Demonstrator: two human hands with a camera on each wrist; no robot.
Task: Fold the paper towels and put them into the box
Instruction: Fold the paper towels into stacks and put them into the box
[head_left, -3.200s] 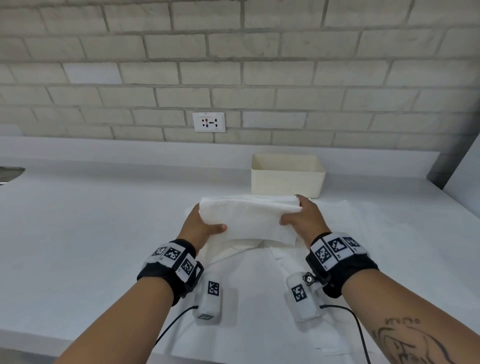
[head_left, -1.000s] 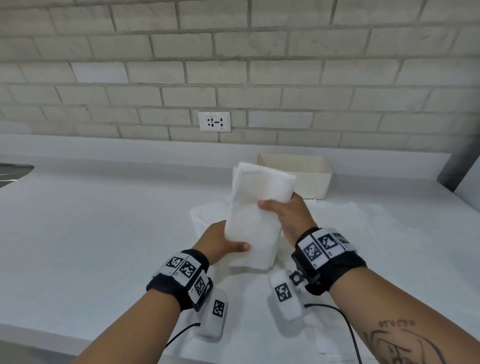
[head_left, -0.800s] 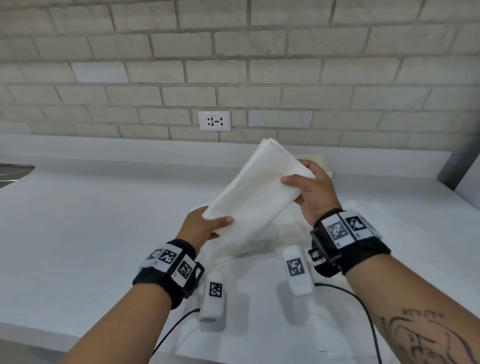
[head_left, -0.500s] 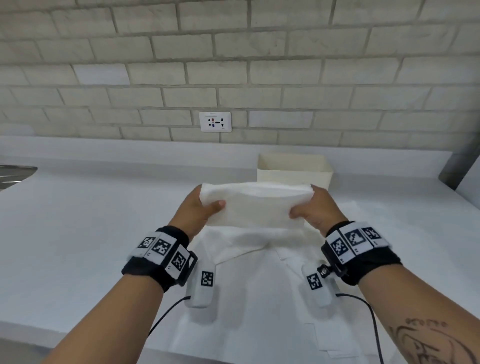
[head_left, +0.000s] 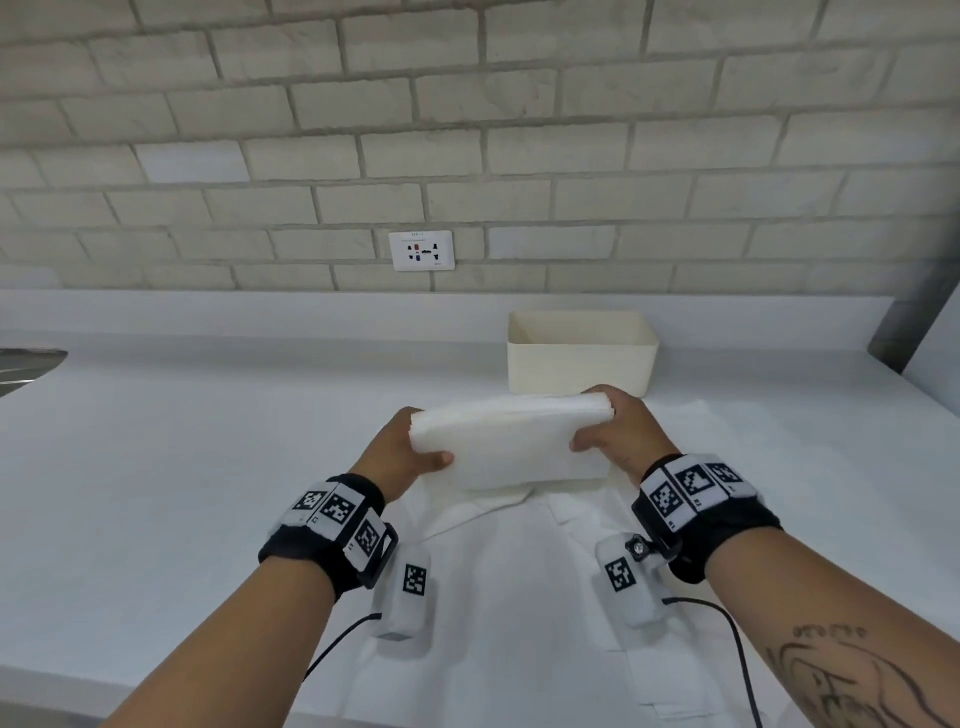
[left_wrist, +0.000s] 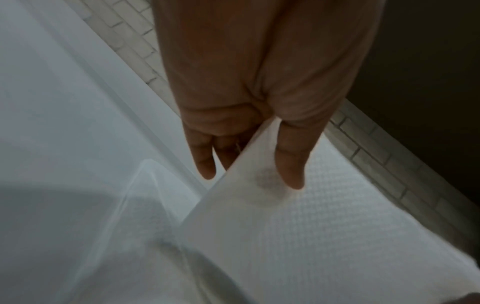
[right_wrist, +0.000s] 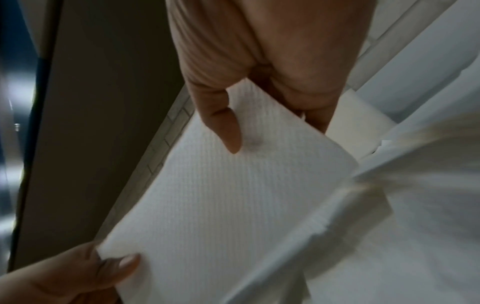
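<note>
both hands pinching folded towel ends, left hand, right hand: keep layers square, lower flat into box.

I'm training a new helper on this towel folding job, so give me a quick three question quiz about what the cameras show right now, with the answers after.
1. True or false: the folded paper towel is already inside the box.
2. Which holds the towel? A) the left hand alone B) the right hand alone C) both hands, one at each end.
3. Fill in: the box stands on the counter against the back ledge, ____ the hands as the head camera sees it.

Key: 1. False; it is held in the air in front of the box. 2. C. 3. Beyond.
</note>
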